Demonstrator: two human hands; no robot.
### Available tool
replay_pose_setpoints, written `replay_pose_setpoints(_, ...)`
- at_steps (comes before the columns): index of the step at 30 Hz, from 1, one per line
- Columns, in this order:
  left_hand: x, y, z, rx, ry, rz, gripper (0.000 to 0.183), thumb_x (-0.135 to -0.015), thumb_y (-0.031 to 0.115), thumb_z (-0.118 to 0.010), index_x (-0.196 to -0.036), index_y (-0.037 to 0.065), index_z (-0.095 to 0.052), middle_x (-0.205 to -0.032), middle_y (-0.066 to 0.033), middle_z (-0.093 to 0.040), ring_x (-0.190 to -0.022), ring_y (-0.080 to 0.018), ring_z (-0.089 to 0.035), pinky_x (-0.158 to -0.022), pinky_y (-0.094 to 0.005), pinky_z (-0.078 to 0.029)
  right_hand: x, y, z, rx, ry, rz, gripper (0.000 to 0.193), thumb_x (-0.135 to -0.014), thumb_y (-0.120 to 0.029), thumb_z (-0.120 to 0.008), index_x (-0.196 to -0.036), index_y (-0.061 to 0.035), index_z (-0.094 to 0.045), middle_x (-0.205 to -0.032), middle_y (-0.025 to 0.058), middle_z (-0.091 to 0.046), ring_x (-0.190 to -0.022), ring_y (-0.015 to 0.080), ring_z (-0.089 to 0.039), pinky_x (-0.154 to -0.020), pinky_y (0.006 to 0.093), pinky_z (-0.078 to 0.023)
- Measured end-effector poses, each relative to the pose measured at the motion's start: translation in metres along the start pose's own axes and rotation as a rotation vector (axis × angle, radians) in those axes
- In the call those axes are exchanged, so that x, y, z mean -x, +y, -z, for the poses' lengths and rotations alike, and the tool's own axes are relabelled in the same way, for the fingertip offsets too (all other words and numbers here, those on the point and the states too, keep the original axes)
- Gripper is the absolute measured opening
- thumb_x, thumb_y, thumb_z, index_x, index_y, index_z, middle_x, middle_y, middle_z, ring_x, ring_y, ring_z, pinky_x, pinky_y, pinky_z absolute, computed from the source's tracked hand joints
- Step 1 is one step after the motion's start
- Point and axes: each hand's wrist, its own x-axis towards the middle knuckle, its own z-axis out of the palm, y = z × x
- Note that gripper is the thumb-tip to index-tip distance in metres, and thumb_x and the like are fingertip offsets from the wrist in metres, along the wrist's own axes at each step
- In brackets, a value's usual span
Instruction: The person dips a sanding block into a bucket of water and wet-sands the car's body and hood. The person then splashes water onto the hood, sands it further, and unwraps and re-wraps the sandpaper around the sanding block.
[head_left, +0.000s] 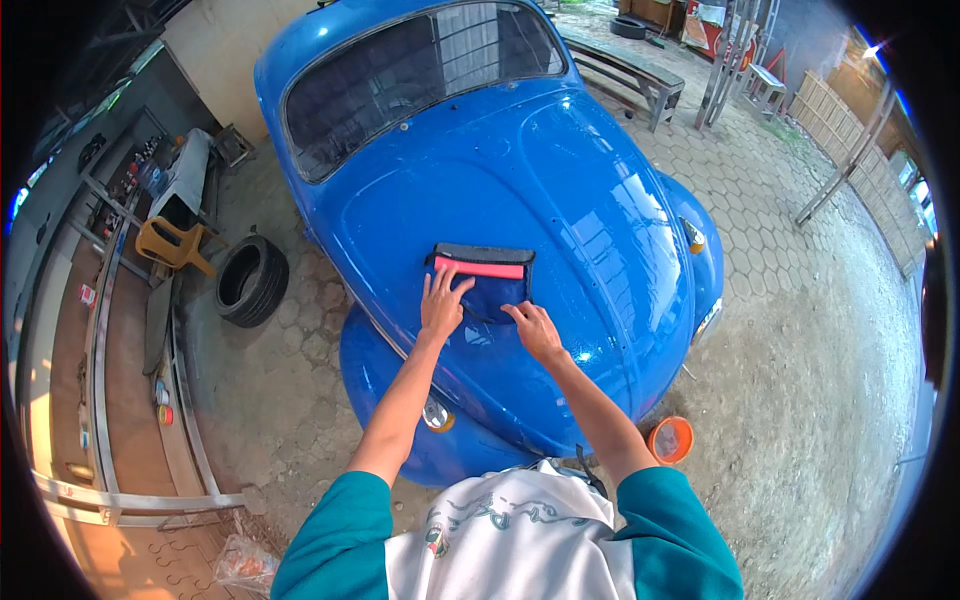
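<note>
A dark blue pouch (487, 292) with a black edge lies flat on the sloping bonnet of a blue rounded car (430, 205). Across its upper part runs a pinkish-red strip (490, 270); whether this is a separate thing or part of the pouch I cannot tell. My left hand (441, 305) rests at the pouch's left side, fingers spread and fingertips reaching the red strip. At the lower right corner, the bent fingers of my right hand (537, 330) pinch the pouch's edge.
An orange bucket (670, 440) stands by the car's front right. Left of the car are a loose tyre (251, 282), a yellow plastic chair (172, 245) and a cluttered workbench (183, 172). A wooden bench (640, 75) stands behind on the right, on hexagonal paving.
</note>
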Motion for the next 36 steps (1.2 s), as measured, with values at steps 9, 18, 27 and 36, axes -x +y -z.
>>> replay_pose_setpoints(9,0.063,-0.007,-0.018,0.267,-0.376,0.123,0.027,-0.077,0.01,-0.07,-0.103,0.017,-0.071,-0.1,-0.0049,-0.063,-0.107,-0.0284,-0.059,-0.091,-0.0432,-0.053,0.004,-0.002,0.013,0.018,-0.164,-0.282,0.038,-0.082,-0.008,-0.065,-0.12,-0.0129,-0.059,-0.102,0.0102,-0.059,-0.1,0.0322,-0.063,-0.087,0.0458,-0.051)
replay_pose_setpoints(18,-0.054,-0.029,0.02,0.184,-0.34,0.019,0.069,-0.076,0.017,-0.081,-0.14,0.022,-0.055,-0.137,-0.0101,-0.055,-0.129,-0.0326,-0.049,-0.108,-0.0425,-0.044,-0.079,-0.002,0.021,-0.091,0.039,-0.392,0.056,-0.074,-0.017,-0.081,-0.124,-0.0099,-0.057,-0.124,0.0134,-0.054,-0.116,0.0366,-0.057,-0.093,0.0477,-0.052)
replay_pose_setpoints(27,-0.044,-0.066,-0.003,0.579,-0.306,0.145,0.035,-0.093,0.021,-0.069,-0.126,0.012,-0.064,-0.121,-0.0158,-0.067,-0.109,-0.0367,-0.065,-0.092,-0.0456,-0.053,-0.075,-0.004,-0.011,-0.134,0.161,-0.215,0.063,-0.071,-0.02,-0.085,-0.126,-0.0135,-0.056,-0.146,0.0141,-0.042,-0.142,0.0413,-0.036,-0.109,0.054,-0.043)
replay_pose_setpoints(36,-0.07,-0.09,-0.01,0.574,-0.272,0.426,0.022,-0.101,0.025,-0.059,-0.116,0.009,-0.063,-0.104,-0.0197,-0.071,-0.097,-0.0366,-0.069,-0.079,-0.043,-0.054,-0.116,-0.016,-0.004,0.015,-0.037,-0.176,0.086,-0.061,-0.04,-0.091,-0.138,-0.0289,-0.055,-0.144,0.0104,-0.044,-0.133,0.0393,-0.043,-0.104,0.0594,-0.039)
